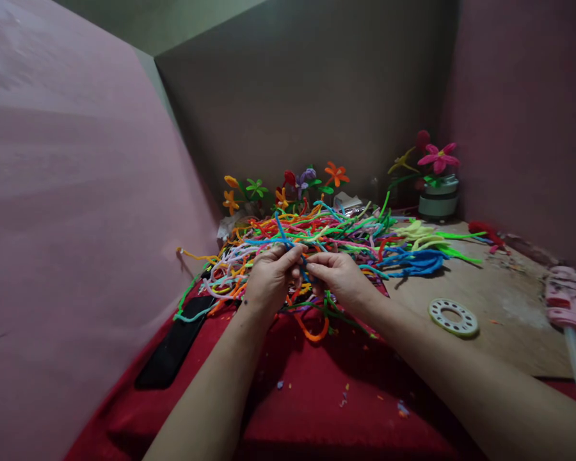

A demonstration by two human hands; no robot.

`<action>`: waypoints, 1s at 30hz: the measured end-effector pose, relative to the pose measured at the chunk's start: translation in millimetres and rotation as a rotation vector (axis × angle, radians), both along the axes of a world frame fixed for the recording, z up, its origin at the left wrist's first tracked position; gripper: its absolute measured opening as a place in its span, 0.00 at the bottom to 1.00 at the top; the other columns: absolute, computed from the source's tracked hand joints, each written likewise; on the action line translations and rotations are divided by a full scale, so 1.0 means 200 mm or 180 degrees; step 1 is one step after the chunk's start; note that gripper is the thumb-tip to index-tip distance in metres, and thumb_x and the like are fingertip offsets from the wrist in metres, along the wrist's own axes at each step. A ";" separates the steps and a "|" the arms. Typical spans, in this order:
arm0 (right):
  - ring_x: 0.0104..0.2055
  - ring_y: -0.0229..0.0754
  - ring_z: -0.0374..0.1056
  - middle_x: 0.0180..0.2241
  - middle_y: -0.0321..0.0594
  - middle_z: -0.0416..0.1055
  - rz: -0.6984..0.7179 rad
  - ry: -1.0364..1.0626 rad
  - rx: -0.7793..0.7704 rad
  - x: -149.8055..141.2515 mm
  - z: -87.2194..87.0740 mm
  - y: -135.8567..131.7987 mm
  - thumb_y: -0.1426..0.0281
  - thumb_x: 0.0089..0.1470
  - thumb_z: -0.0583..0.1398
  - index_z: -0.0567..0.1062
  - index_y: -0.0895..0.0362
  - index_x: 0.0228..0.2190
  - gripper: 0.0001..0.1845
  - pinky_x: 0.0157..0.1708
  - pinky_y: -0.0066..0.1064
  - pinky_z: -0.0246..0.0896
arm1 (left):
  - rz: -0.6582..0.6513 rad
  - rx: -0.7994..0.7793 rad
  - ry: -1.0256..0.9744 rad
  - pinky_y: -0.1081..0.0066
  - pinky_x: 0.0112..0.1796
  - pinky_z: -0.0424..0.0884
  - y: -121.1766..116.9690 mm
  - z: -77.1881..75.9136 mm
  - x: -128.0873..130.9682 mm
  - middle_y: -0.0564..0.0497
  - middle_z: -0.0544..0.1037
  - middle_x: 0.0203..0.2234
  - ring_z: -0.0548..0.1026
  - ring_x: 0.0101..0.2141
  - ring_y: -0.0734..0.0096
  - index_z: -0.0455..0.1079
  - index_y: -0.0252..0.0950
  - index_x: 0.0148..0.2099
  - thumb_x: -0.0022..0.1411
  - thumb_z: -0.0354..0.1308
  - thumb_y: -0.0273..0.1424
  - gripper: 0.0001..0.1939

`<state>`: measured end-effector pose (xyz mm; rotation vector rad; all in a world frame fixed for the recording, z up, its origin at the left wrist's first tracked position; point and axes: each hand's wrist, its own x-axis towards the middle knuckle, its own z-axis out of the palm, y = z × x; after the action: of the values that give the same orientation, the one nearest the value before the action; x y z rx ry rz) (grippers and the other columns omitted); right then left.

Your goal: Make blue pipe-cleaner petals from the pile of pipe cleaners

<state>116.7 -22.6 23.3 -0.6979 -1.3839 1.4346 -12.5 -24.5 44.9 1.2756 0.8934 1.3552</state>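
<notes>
Blue pipe cleaners (pixel 279 225) stick up and out from between my hands, in front of a big loose pile of many-coloured pipe cleaners (pixel 317 224). My left hand (pixel 271 272) is closed, its thumb and forefinger pinching the blue strands. Close beside it, my right hand (pixel 336 275) also pinches at the blue strands with thumb and fingertips. The fingertips of both hands nearly meet, and they hide how the strands cross. An orange pipe cleaner (pixel 314 336) curls in a loop on the red cloth below my hands.
Pipe-cleaner flowers (pixel 336 173) stand behind the pile, and a pink flower (pixel 439 157) rises from a pale pot (pixel 438 200). A black phone-like slab (pixel 173 349) lies left on the red cloth (pixel 317 397). Right are a round disc with holes (pixel 454 317) and a pink glue gun-like tool (pixel 569 307).
</notes>
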 end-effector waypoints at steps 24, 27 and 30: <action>0.14 0.30 0.51 0.11 0.29 0.57 0.0056 -0.0702 0.0191 -0.02 -0.01 -0.03 0.70 0.48 0.55 0.70 0.59 0.19 0.10 0.16 0.25 0.44 | 0.0447 -0.0110 -0.0039 0.77 0.11 0.58 0.00 -0.01 0.01 0.60 0.64 0.10 0.62 0.09 0.80 0.59 0.35 0.23 0.47 0.63 0.36 0.16; 0.13 0.30 0.51 0.10 0.29 0.57 0.0016 -0.0752 0.0132 -0.02 -0.01 -0.03 0.71 0.48 0.55 0.68 0.58 0.17 0.11 0.15 0.25 0.43 | 0.0508 -0.0029 0.0086 0.77 0.10 0.57 0.00 -0.01 0.01 0.60 0.64 0.10 0.61 0.08 0.80 0.57 0.36 0.21 0.48 0.62 0.37 0.17; 0.13 0.30 0.53 0.11 0.30 0.59 0.0045 -0.0733 -0.0024 -0.03 -0.02 -0.02 0.72 0.48 0.54 0.67 0.58 0.16 0.11 0.15 0.24 0.46 | 0.0568 -0.0013 0.0179 0.77 0.10 0.57 -0.01 0.00 0.01 0.60 0.64 0.10 0.61 0.08 0.80 0.56 0.36 0.21 0.48 0.62 0.37 0.18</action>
<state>111.2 -27.2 18.6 -0.8818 -1.5626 1.4045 -10.8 -26.0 44.7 1.2598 1.0692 1.4608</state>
